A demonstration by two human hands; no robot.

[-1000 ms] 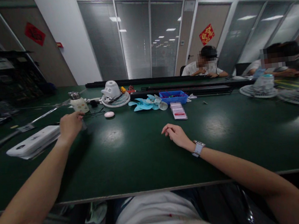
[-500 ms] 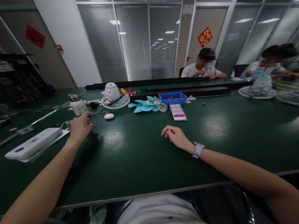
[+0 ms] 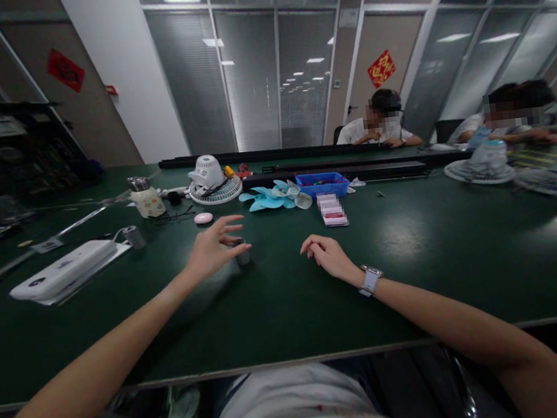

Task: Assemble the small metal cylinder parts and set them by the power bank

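Observation:
My left hand [image 3: 212, 247] is over the middle of the dark green table. Its thumb lies across the front of a small grey cylinder [image 3: 243, 256], with fingers curved behind; the upper fingers are spread. The thumb partly hides the cylinder, which seems to stand on the tabletop. A second grey cylinder [image 3: 134, 237] stands farther left, beside a long white device [image 3: 64, 268] lying on a flat white piece. To the right, my right hand [image 3: 328, 254] rests on the table, fingers loosely bent and a little apart, holding nothing. A watch [image 3: 370, 280] is on that wrist.
Beyond my hands lie a pink oval object [image 3: 204, 218], a patterned bottle [image 3: 147, 198], a white fan part [image 3: 212, 183], blue fan blades [image 3: 272, 196], a blue tray [image 3: 323, 185] and a phone-like object [image 3: 332, 211]. A person [image 3: 374, 124] sits across the table.
My left hand has moved right and toward me from beside the white device. A grey cylinder now shows at its fingers, and another stands uncovered by the device. My right hand has not moved.

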